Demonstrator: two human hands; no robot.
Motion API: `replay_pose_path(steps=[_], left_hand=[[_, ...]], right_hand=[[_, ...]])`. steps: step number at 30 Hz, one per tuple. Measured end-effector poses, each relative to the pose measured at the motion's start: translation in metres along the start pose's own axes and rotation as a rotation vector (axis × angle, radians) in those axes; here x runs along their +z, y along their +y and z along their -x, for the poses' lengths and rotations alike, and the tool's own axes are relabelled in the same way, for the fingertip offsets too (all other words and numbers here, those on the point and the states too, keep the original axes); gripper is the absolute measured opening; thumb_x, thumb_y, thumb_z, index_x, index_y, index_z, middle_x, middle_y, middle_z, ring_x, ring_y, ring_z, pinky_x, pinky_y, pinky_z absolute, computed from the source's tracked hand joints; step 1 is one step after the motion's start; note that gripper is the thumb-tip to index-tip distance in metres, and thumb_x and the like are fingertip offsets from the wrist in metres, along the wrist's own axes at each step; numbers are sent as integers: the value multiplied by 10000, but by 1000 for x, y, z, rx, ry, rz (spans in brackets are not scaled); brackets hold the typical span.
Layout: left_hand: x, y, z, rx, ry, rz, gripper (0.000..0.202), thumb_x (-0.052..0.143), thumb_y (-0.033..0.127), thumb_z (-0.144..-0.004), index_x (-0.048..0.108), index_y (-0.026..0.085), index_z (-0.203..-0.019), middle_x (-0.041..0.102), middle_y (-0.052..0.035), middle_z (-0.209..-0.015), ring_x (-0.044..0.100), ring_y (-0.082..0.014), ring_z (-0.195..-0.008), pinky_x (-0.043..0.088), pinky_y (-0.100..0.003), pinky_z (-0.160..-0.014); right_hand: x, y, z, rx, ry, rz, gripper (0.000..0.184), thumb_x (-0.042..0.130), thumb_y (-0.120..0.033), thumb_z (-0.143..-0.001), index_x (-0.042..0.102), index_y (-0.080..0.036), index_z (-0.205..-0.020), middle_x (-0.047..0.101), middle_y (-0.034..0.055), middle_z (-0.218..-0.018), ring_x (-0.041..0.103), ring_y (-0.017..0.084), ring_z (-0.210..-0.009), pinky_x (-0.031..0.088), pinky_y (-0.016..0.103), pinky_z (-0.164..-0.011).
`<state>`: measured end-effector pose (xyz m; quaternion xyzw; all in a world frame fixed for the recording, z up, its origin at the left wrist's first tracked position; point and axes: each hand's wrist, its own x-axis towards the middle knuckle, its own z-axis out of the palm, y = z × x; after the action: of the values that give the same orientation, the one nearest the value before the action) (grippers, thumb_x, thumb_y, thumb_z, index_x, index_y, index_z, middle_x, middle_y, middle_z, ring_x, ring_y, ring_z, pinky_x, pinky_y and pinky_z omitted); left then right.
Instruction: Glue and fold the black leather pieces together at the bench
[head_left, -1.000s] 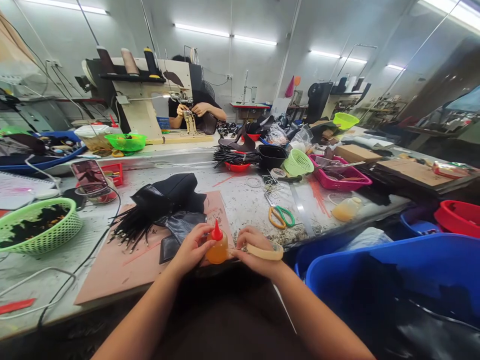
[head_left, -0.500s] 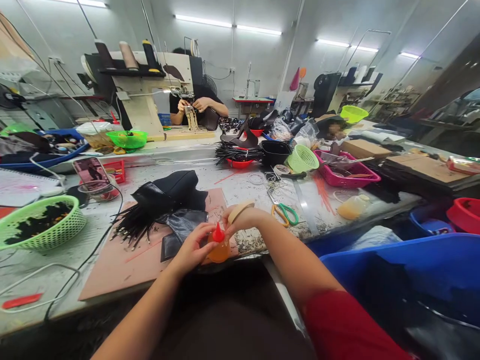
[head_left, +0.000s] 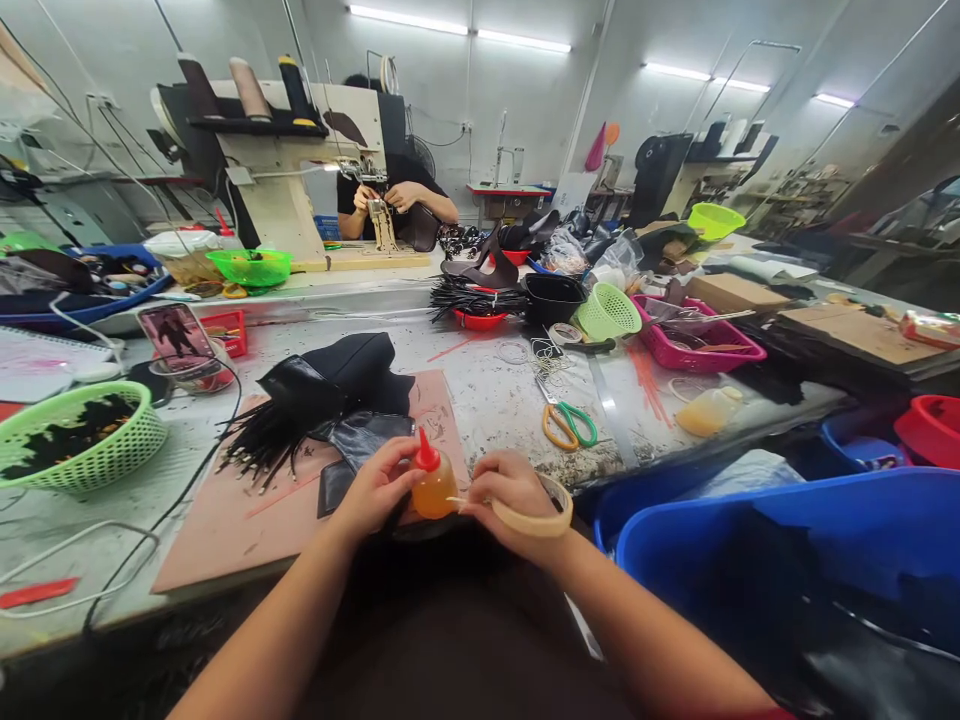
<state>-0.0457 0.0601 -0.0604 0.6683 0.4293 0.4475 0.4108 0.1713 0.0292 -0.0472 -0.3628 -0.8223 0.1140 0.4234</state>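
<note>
Head view: a small orange bottle (head_left: 435, 492) with a red nozzle is gripped by the left hand (head_left: 373, 492), fingers curled round its side, at the near edge of the table (head_left: 495, 390). A roll of tape (head_left: 541, 520) is held by the right hand (head_left: 507, 492), just right of the bottle; a thin strip is seen drawn from the roll toward the bottle. Black leather pieces (head_left: 352, 400) are laid on a pink mat (head_left: 225, 520) just beyond the left hand. Scissors (head_left: 570, 425) are seen beyond the right hand, and a blue bin (head_left: 750, 530) to its right.
</note>
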Motion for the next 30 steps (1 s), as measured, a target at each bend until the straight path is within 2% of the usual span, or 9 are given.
replay_pose_path(steps=[4,8,11,14,19,22,24,27,30], left_hand=[[1,-1,0,0,-11,-5,235,632,332,-736,647,196,-927,594,-71,-971,559,-236,-954,436,-370,-890],[1,3,0,-4,-39,-12,245,650,323,-721,654,201,-934,589,-72,-989,551,-241,-969,431,-371,-900],[1,5,-1,-8,-66,5,259,660,327,-710,658,206,-939,587,-69,-997,545,-242,-975,439,-361,-891],[2,3,-2,-20,-93,44,285,670,339,-701,648,210,-955,600,-68,-1009,549,-243,-975,455,-355,-867],[8,0,-3,-71,-101,135,314,655,364,-716,618,196,-978,643,-70,-977,595,-239,-915,480,-362,-826],[11,1,-4,-105,-69,182,318,661,353,-712,613,189,-980,650,-70,-989,599,-237,-929,467,-361,-849],[10,2,-4,-132,-47,211,312,650,344,-726,607,187,-992,655,-70,-993,597,-235,-942,457,-364,-861],[8,4,-4,-166,-43,252,309,658,340,-717,613,187,-982,668,-68,-977,601,-235,-937,455,-367,-857],[7,5,-4,-184,-41,286,312,668,335,-705,622,195,-980,673,-63,-977,598,-231,-943,450,-359,-860]], right_hand=[[-2,10,-38,187,-279,-132,174,765,-171,-635,592,-185,-634,566,-5,-844,561,136,-802,430,268,-729],[5,19,-65,208,-365,-128,175,775,-204,-616,603,-177,-594,562,-19,-783,575,114,-707,448,222,-610],[10,27,-74,176,-406,-121,210,807,-234,-560,605,-177,-552,560,-36,-706,566,95,-604,430,189,-502],[12,28,-69,111,-328,-74,220,795,-245,-582,592,-176,-529,561,-25,-686,557,108,-591,425,209,-493],[16,5,-23,-107,-63,30,192,573,-117,-779,580,-185,-600,615,34,-823,559,152,-747,436,310,-699],[14,-10,8,-252,48,58,219,520,-93,-810,573,-194,-622,607,19,-741,536,132,-682,422,284,-660],[9,-16,17,-284,106,72,138,553,-148,-811,585,-196,-686,588,22,-723,520,138,-669,418,278,-634],[2,-14,10,-178,54,34,67,573,-245,-797,582,-183,-772,572,52,-780,525,162,-716,442,287,-648],[-1,0,-14,-129,-41,7,51,562,-219,-788,566,-183,-754,562,49,-789,533,160,-731,442,283,-674]])
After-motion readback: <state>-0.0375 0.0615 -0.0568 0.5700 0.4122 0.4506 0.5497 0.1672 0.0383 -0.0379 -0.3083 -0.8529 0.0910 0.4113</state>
